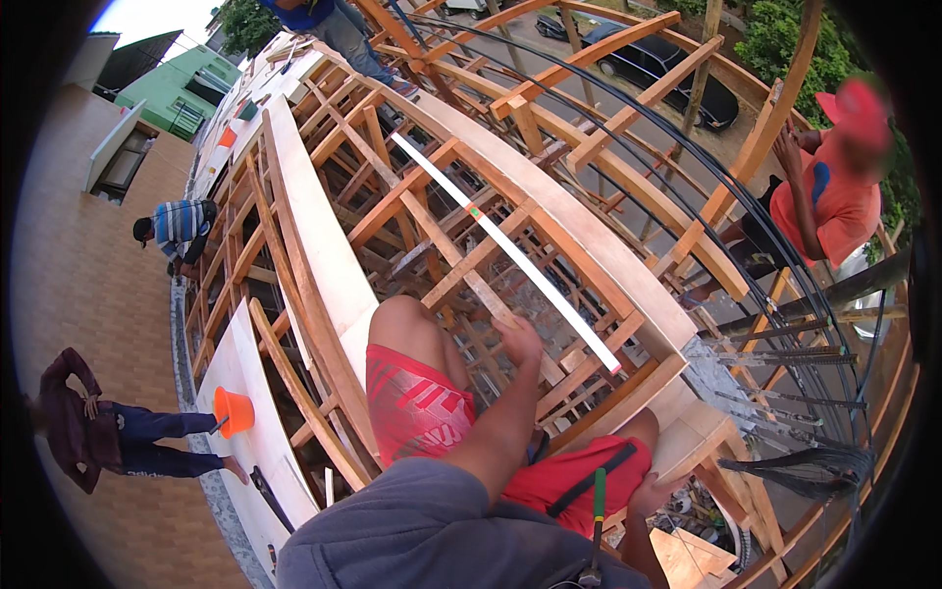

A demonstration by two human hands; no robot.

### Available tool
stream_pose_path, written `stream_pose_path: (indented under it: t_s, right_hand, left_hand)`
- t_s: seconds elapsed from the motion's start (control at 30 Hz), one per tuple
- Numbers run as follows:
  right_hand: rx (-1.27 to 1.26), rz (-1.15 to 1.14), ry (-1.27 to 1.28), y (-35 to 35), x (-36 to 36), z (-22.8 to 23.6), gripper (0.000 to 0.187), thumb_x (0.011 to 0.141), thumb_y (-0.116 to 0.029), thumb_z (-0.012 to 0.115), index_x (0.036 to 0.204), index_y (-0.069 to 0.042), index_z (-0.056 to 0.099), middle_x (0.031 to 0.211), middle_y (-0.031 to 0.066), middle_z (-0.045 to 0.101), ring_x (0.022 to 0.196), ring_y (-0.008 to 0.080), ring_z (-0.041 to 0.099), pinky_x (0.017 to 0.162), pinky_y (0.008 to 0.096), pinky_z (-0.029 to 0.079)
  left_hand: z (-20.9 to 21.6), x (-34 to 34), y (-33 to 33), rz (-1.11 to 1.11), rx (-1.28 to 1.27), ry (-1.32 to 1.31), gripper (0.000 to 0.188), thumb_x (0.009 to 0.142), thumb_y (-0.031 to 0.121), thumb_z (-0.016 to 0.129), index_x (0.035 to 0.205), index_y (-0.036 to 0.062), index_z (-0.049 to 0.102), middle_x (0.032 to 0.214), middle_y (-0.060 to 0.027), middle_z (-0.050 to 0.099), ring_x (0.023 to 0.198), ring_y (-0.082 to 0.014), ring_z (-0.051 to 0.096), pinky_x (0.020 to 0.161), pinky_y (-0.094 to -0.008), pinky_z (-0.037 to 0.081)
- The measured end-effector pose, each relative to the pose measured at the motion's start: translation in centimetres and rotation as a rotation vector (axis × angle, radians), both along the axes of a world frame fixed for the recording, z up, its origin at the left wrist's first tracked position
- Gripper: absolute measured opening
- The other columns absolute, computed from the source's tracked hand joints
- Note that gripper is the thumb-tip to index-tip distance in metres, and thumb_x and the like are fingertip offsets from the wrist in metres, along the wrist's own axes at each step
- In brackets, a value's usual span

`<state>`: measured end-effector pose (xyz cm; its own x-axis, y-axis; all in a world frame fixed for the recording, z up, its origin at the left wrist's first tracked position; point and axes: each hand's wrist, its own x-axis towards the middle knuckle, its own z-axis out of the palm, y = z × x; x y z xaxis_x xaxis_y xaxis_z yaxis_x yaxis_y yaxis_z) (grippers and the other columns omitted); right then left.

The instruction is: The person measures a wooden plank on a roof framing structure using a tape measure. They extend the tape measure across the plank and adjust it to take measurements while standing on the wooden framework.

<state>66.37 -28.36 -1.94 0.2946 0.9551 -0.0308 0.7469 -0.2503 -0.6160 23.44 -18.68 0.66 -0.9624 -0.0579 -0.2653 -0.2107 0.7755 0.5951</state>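
Observation:
My left hand (518, 340) is closed around a wooden batten (486, 293) that runs lengthwise through the open timber framework. Just to its right, a long white spirit level (540, 273) with a small green vial lies across the crosspieces, apart from the hand. Low on the right, my right hand (650, 496) is beside my thigh, its fingers curled at the edge of a plywood board (677, 432). A green-handled tool (600, 496) stands upright at my waist, its lower part hidden.
Deep gaps open between the timbers (481, 257). Black cables (726, 177) and bare steel rods (785, 358) border the right side. An orange bucket (234, 412) stands on the left panel. Several other people are around, one in an orange shirt (834, 201) at right.

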Motion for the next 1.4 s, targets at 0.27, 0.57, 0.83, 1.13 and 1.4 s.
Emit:
stream_pose_path:
  t_s: [0.27, 0.57, 0.83, 1.13, 1.4]
  right_hand:
    - [-0.058, 0.036, -0.08, 0.0, -0.2, 0.2, 0.086, 0.087, -0.016, 0.055, 0.158, -0.003, 0.009, 0.156, 0.0309, 0.027, 0.136, 0.0464, 0.04, 0.11, 0.0493, 0.036]
    - [-0.036, 0.057, -0.1, 0.1, -0.4, 1.6, 0.088, 0.087, -0.013, 0.062, 0.157, 0.0, 0.011, 0.162, 0.0269, 0.014, 0.148, 0.0446, 0.019, 0.12, 0.0508, 0.022]
    - [0.001, 0.036, -0.088, 0.6, -0.4, 2.3, 0.083, 0.083, -0.013, 0.058, 0.154, 0.003, 0.018, 0.156, 0.0314, 0.023, 0.141, 0.0471, 0.03, 0.116, 0.0509, 0.026]
    - [-0.087, 0.057, -0.09, 0.7, -1.8, 4.2, 0.084, 0.092, -0.018, 0.057, 0.156, 0.002, 0.007, 0.159, 0.03, 0.017, 0.142, 0.0459, 0.031, 0.115, 0.0473, 0.033]
    - [-0.138, 0.0, 0.082, 0.3, -2.9, 5.7, 0.083, 0.087, -0.014, 0.056, 0.155, 0.006, 0.011, 0.158, 0.0313, 0.019, 0.143, 0.046, 0.027, 0.117, 0.0487, 0.026]
  left_hand:
    - [-1.4, -0.8, -0.4, 0.013, -0.017, 0.039, 0.067, 0.099, 0.039, 0.043, 0.151, 0.0013, 0.023, 0.124, -0.0322, 0.059, 0.106, -0.0481, 0.062, 0.091, -0.0539, 0.049]
    - [-0.6, -0.4, -0.4, 0.011, -0.028, 0.034, 0.066, 0.099, 0.04, 0.043, 0.15, 0.0024, 0.024, 0.119, -0.0321, 0.061, 0.105, -0.0466, 0.063, 0.09, -0.0537, 0.049]
    - [0.4, 0.3, 0.8, 0.018, -0.032, -0.029, 0.065, 0.099, 0.04, 0.043, 0.15, 0.0034, 0.025, 0.12, -0.0322, 0.061, 0.106, -0.0474, 0.062, 0.091, -0.0536, 0.049]
    - [-1.3, -0.6, -0.1, 0.027, -0.023, 0.026, 0.066, 0.098, 0.04, 0.043, 0.15, 0.0044, 0.026, 0.128, -0.0306, 0.058, 0.11, -0.0476, 0.06, 0.093, -0.0537, 0.048]
    - [-1.7, -0.7, -1.1, 0.021, -0.007, 0.053, 0.067, 0.098, 0.04, 0.044, 0.151, 0.0056, 0.023, 0.122, -0.0326, 0.06, 0.107, -0.0485, 0.062, 0.093, -0.0544, 0.048]
